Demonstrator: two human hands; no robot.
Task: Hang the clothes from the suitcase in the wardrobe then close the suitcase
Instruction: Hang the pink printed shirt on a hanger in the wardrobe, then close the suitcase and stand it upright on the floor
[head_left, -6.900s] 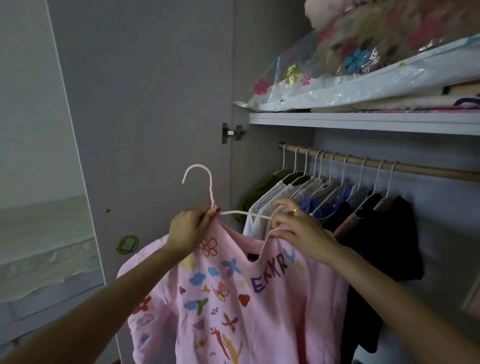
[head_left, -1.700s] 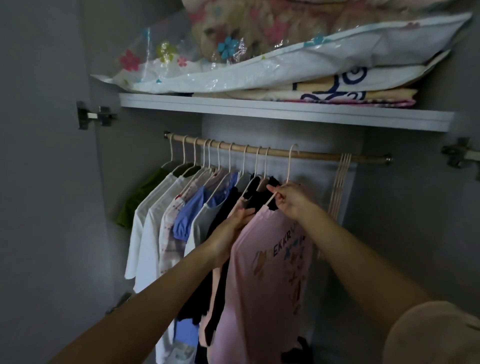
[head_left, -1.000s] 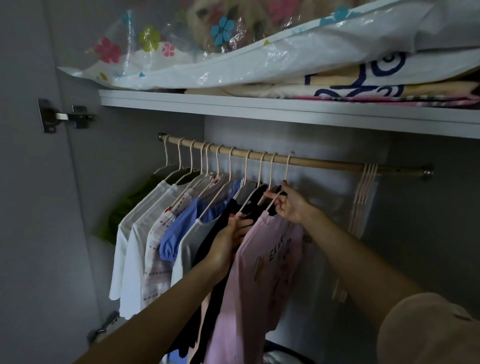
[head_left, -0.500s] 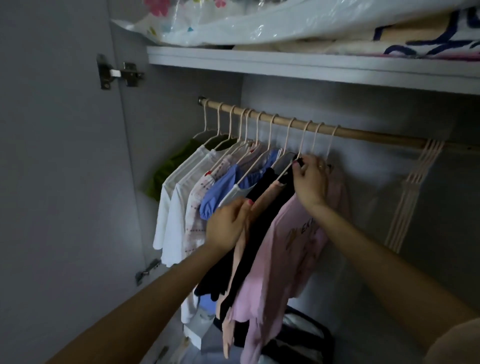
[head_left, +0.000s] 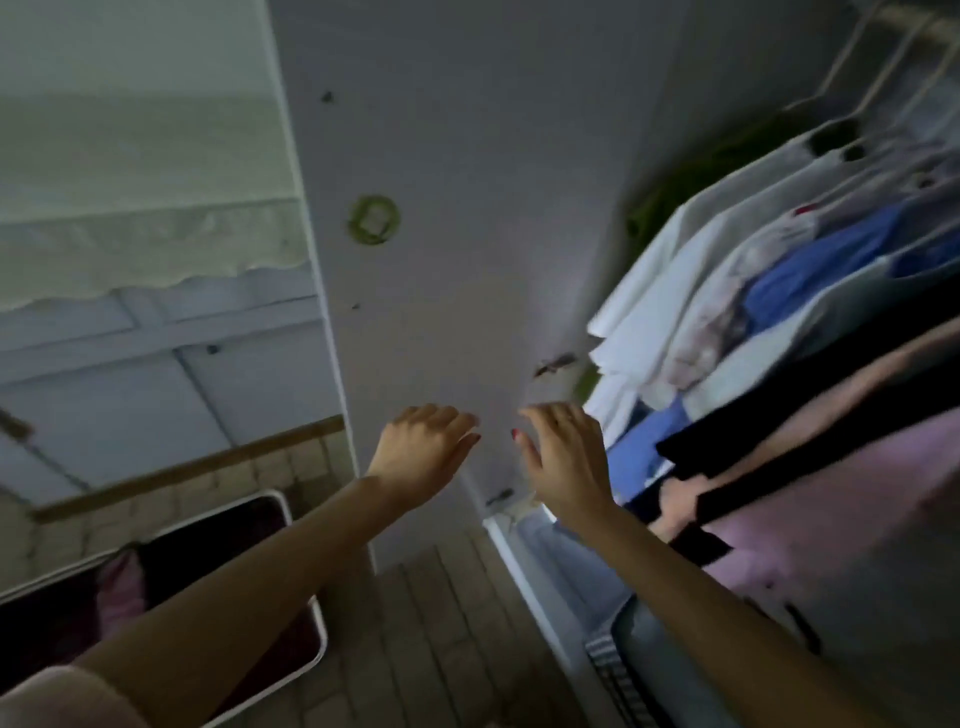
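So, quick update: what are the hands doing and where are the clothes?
Left hand and right hand open, empty. Pink shirt hangs among the wardrobe clothes. Suitcase open at lower left, something pink inside. Nothing in the way.

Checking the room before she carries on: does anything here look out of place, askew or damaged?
Nothing looks damaged or spilled. The suitcase lies open on the floor with a pink garment still inside. The clothes hang in a row, and both the left hand and right hand are empty.
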